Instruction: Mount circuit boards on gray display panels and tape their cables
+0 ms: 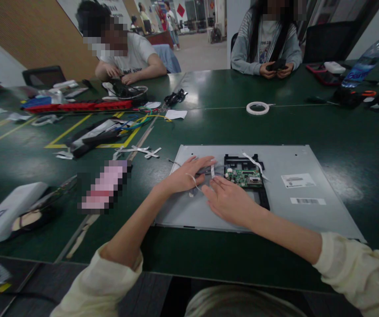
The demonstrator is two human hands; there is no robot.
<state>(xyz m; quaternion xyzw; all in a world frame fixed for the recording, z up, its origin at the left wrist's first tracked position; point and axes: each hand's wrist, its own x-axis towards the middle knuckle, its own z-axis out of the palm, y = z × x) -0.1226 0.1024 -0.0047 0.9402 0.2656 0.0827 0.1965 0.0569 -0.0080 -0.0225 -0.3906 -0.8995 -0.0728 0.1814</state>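
A grey flat metal panel [295, 211] lies on the table in front of me. On it sit a black plastic frame [262, 200] and a green circuit board [242, 177]. My left hand [189, 174] rests over thin dark cables [221, 168] left of the board, its fingers stretched out. A short white tape strip [213, 169] crosses those cables. At its lower end are the fingertips of my right hand [231, 198], extended with the thumb apart, palm down over the panel. A thin white strand shows by my left thumb. Another white strip [254, 161] lies loose across the frame's top.
A phone-like pink object [105, 185], blurred out, and a white device [11, 213] lie to the left. Cut tape pieces [143, 151] are beyond the pink object. A white tape roll [257, 108] lies past the panel. Two people sit across the table; a water bottle [368, 61] stands far right.
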